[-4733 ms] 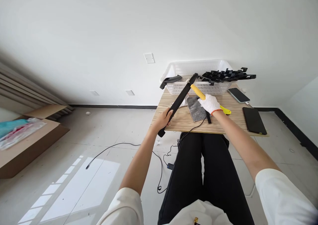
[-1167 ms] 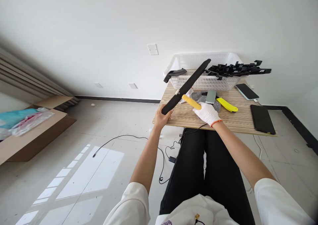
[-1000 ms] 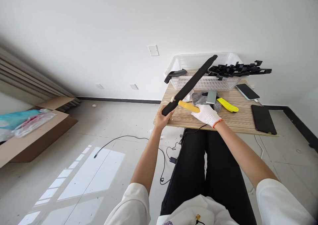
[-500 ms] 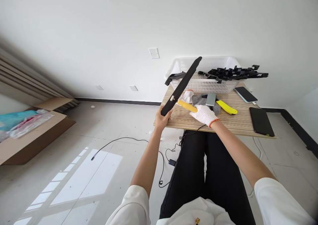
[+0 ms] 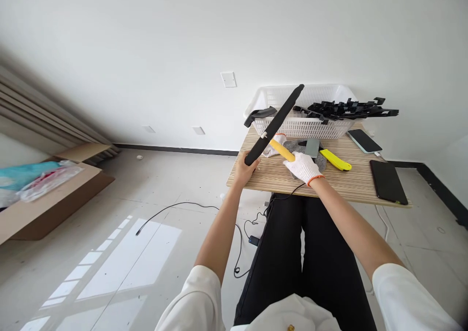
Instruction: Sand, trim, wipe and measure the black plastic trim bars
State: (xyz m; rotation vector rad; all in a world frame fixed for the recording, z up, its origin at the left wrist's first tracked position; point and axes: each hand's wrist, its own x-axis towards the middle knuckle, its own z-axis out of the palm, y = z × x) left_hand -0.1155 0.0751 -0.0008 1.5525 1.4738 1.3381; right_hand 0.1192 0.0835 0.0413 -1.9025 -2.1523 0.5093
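My bare left hand (image 5: pixel 245 170) is closed around the lower end of a long black plastic strip (image 5: pixel 280 117), which slants up to the right. A small pale spot shows on the strip's face about a third of the way up. My right hand (image 5: pixel 302 167), in a white knit glove with an orange cuff, grips a yellow-handled tool (image 5: pixel 283 150). The tool's far end meets the strip's edge near the pale spot; its tip is too small to make out. Around this hand lie a grey cloth (image 5: pixel 292 146), a grey-green block (image 5: pixel 312 147) and a yellow utility knife (image 5: pixel 335 160).
A white plastic basket (image 5: pixel 303 127) against the wall holds several black plastic parts (image 5: pixel 340 110), some jutting over its right side. Two phones (image 5: pixel 364 141) lie on the right of the wooden table (image 5: pixel 351 187). A second white glove (image 5: pixel 272 149) lies behind the strip. Cables (image 5: pixel 190 203) run across the floor.
The strip and my left hand have shifted slightly right. The yellow handle has tilted more steeply, its far end moving up and right along the strip's edge.
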